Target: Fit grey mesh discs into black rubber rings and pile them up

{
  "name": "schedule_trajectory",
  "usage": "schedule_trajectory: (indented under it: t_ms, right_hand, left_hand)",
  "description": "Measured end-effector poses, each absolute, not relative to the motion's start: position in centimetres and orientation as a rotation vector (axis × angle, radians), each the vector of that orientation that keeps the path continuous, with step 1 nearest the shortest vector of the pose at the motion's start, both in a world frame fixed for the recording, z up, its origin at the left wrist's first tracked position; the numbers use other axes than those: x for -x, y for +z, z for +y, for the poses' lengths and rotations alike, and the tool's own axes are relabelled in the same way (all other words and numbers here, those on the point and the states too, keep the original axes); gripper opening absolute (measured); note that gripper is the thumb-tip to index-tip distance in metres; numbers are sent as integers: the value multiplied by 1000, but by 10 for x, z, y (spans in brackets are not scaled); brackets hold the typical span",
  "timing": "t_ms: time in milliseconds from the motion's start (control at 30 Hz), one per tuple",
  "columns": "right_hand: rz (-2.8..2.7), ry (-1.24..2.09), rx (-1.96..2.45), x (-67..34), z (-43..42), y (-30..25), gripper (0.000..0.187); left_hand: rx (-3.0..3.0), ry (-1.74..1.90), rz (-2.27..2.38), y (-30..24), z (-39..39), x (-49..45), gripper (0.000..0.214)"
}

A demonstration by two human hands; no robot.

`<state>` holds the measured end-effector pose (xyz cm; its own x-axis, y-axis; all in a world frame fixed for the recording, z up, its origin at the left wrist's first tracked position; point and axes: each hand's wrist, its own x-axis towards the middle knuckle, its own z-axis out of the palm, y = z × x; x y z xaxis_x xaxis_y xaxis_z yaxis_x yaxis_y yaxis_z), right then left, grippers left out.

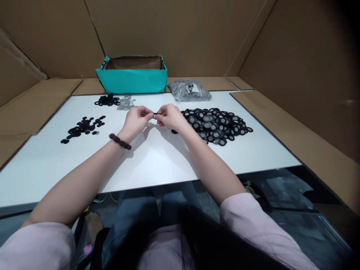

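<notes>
My left hand (137,119) and my right hand (169,116) meet above the middle of the white table (157,157). Their fingertips pinch one small black ring with a grey centre (154,115) between them. Both hands hover just above the tabletop. A big pile of black rings with grey mesh centres (216,125) lies right beside my right hand. A dark bead bracelet (120,141) circles my left wrist.
At the far left lie loose black discs (83,126), farther back a small heap of black rings (107,100) and grey discs (125,102). A teal bin (132,79) and a clear bag of grey parts (191,90) stand at the back. Cardboard walls surround the table.
</notes>
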<state>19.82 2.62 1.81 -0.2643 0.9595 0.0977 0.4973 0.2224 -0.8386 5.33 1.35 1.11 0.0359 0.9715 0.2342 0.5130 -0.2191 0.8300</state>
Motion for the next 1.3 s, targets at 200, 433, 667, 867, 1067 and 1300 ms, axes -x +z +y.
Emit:
schedule_trajectory:
  t_ms: [200,433,667,867,1067,1300]
  right_hand:
    - [-1903,938,1332,-199,27,17,17]
    - [-1885,999,1330,-203,28,21,18]
    - [-1881,1091,1286,-206,32,19,22]
    - [-1719,1245,1232,-209,35,18,20]
    - [-1359,1521,1218,-202,30,21,21]
    - [-1291,1730,1134,-202,30,19,21]
  left_hand:
    - [-1718,1136,1452,9,16,-53,16]
    - [-1742,1188,1399,6,17,-56,13]
    - [-1716,1213,1342,5,15,-59,10]
    - [-1440,1040,1372,17,6,-63,15]
    - [-1320,1110,1340,18,5,-62,15]
    - [-1394,1191,1373,21,6,-60,21]
